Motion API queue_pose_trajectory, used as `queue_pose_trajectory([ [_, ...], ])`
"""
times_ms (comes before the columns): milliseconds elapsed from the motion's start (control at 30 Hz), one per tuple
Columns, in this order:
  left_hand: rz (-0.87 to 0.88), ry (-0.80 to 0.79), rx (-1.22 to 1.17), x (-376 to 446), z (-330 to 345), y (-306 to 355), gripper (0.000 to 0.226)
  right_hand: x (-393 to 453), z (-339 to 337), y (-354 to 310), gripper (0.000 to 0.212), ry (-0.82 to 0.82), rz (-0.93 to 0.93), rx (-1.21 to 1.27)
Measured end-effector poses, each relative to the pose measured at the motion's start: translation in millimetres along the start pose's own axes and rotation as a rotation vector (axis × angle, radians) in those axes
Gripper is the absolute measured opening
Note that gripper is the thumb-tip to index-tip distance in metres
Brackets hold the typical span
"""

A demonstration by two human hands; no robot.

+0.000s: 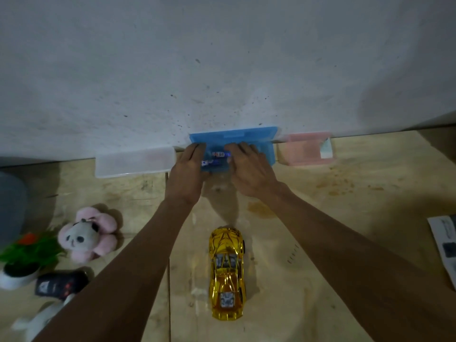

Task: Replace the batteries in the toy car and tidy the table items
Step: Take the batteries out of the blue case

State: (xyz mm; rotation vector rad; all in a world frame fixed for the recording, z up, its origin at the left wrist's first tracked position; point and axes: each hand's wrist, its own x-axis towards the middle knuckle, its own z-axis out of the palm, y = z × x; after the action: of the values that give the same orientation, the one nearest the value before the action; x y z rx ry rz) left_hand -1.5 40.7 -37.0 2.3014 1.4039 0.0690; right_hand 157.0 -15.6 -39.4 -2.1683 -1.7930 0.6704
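Note:
A shiny gold toy car [227, 272] stands on its wheels on the wooden table [333, 206], near me in the middle. At the far edge against the wall sits an open blue plastic box [261, 141] with its lid tilted up. Two batteries [217, 157] lie inside it. My left hand [188, 169] rests on the box's left side and my right hand [249, 166] on its right side, fingers flat over the rim. Whether either hand grips the box is unclear.
A clear lidded box [135, 161] sits left of the blue one, a pink box [306, 148] right of it. At left are a pink panda plush [88, 234], a small potted plant [22, 260], a black remote [60, 283] and a white object [39, 322]. A printed sheet [444, 245] lies at right.

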Motion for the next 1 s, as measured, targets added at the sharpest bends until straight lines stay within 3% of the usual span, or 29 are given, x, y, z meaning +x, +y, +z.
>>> queue_pose_trajectory([
  [167, -0.008, 0.021, 0.001, 4, -2, 0, 0.062, 2, 21, -22, 0.037, -0.005, 0.003, -0.216],
  [300, -0.019, 0.022, 0.013, 5, -3, 0, 0.06, 4, 27, -28, 0.037, 0.042, 0.02, -0.235],
  [467, -0.018, 0.019, 0.02, 3, -2, 0, 0.064, 12, 34, -24, 0.027, 0.086, -0.087, -0.294],
  [733, -0.028, 0.018, 0.031, 1, -4, 3, 0.068, 17, 38, -7, 0.035, 0.203, -0.206, -0.215],
  [900, -0.021, 0.035, 0.031, 0, -4, 3, 0.068, 17, 36, -5, 0.019, 0.185, -0.274, -0.179],
  [1000, -0.009, 0.042, 0.028, -1, -4, 4, 0.068, 18, 37, -9, 0.036, 0.225, -0.237, -0.187],
])
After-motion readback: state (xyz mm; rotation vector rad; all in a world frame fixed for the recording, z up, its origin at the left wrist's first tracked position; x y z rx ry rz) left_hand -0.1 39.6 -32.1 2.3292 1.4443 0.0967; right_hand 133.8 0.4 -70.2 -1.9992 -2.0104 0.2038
